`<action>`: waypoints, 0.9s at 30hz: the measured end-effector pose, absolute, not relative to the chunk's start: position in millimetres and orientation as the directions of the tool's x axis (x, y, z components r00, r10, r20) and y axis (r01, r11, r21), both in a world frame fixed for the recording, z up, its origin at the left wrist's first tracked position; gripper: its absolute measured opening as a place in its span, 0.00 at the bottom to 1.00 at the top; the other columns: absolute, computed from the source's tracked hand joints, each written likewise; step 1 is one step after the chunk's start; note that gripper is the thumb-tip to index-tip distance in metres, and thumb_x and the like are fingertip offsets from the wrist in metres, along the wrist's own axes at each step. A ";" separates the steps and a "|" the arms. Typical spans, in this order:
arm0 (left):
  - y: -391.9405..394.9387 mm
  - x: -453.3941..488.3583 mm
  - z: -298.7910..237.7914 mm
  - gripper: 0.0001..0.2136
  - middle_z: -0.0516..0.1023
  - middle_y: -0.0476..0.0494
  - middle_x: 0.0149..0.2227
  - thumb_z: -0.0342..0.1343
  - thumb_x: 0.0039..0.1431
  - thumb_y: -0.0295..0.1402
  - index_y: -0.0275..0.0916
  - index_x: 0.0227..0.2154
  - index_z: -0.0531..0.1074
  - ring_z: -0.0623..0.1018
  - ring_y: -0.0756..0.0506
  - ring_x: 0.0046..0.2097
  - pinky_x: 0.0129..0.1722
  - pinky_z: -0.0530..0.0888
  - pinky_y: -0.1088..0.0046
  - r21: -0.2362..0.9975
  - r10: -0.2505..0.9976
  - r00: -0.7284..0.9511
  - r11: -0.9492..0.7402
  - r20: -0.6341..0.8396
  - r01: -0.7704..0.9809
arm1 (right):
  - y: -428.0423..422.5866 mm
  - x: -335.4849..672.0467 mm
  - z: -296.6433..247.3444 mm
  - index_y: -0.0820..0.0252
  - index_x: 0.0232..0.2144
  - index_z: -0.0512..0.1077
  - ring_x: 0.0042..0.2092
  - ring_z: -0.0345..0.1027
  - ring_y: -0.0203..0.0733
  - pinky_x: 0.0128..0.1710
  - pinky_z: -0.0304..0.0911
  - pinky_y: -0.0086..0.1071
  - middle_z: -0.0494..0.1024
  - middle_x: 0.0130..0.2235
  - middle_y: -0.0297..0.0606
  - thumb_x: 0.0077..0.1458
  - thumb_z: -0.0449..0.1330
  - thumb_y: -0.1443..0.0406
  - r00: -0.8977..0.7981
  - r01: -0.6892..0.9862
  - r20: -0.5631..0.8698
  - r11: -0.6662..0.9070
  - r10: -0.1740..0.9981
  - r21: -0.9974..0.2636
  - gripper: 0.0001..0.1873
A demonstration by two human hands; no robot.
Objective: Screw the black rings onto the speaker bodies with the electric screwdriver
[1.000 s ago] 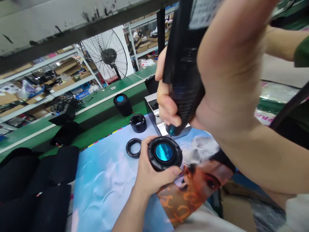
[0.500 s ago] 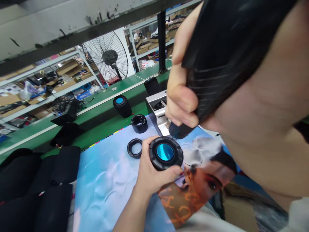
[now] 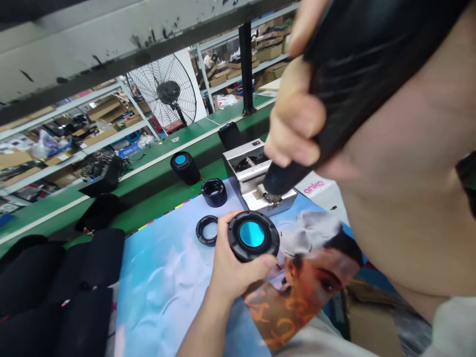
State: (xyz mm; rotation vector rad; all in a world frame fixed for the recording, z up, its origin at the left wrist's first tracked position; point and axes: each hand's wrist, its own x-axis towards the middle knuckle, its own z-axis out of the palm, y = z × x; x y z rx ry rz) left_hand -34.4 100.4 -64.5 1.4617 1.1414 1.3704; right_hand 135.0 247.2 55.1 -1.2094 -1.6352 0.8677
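My left hand (image 3: 232,270) is wrapped round a black round speaker (image 3: 253,234), its end with a shiny blue disc turned up toward me. In my right hand (image 3: 297,119) is a thick black electric screwdriver (image 3: 360,64), large and close to the camera. The screwdriver's lower end points down at the front of a silver metal screw feeder (image 3: 245,173); whether they touch I cannot tell. Left of the speaker, a black ring (image 3: 200,231) lies flat on the printed sheet (image 3: 159,277). Behind it is a short stack of black rings (image 3: 214,199).
Another black speaker with a blue end (image 3: 185,168) stands on the green bench (image 3: 148,208). Several black fabric-covered pieces (image 3: 55,277) lie at the left. A metal beam (image 3: 111,44) crosses overhead. Behind are a fan (image 3: 168,91) and loaded shelves (image 3: 100,131).
My right hand has moved the screwdriver up and away from the speaker's rim to above the screw feeder's front. The left hand still holds the speaker in nearly the same place.
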 end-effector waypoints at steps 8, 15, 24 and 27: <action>98.4 -32.7 -64.4 0.36 0.82 0.40 0.47 0.76 0.43 0.49 0.42 0.52 0.67 0.83 0.36 0.47 0.50 0.79 0.58 0.969 0.970 0.000 -0.244 0.244 0.038 | 226.0 157.2 66.6 0.40 0.44 0.76 0.35 0.79 0.58 0.21 0.70 0.41 0.75 0.27 0.37 0.44 0.64 0.25 -0.049 0.326 0.224 0.227 0.973 -0.918 0.37; 97.7 -33.1 -68.8 0.42 0.80 0.40 0.52 0.77 0.42 0.53 0.43 0.57 0.66 0.83 0.36 0.51 0.52 0.79 0.59 0.956 0.956 -0.063 -0.279 0.285 0.089 | 224.2 149.9 48.1 0.53 0.27 0.65 0.19 0.62 0.37 0.16 0.61 0.33 0.65 0.21 0.29 0.48 0.69 0.31 0.011 -0.352 0.510 0.480 0.860 -0.803 0.35; 100.0 -31.3 -67.9 0.37 0.83 0.46 0.47 0.78 0.45 0.50 0.45 0.55 0.70 0.85 0.42 0.45 0.46 0.80 0.67 0.943 0.943 -0.016 -0.333 0.334 0.020 | 234.0 129.9 3.9 0.55 0.27 0.66 0.14 0.57 0.36 0.10 0.50 0.29 0.66 0.17 0.28 0.49 0.69 0.32 -0.080 -0.412 0.501 0.429 0.862 -0.804 0.35; 99.9 -30.1 -67.2 0.36 0.83 0.45 0.47 0.77 0.46 0.49 0.44 0.54 0.69 0.85 0.41 0.45 0.46 0.80 0.66 0.942 0.941 -0.022 -0.337 0.337 0.010 | 229.4 132.6 7.1 0.55 0.24 0.64 0.14 0.56 0.35 0.10 0.51 0.28 0.66 0.17 0.29 0.51 0.69 0.33 -0.152 -0.407 0.446 0.355 0.882 -0.841 0.36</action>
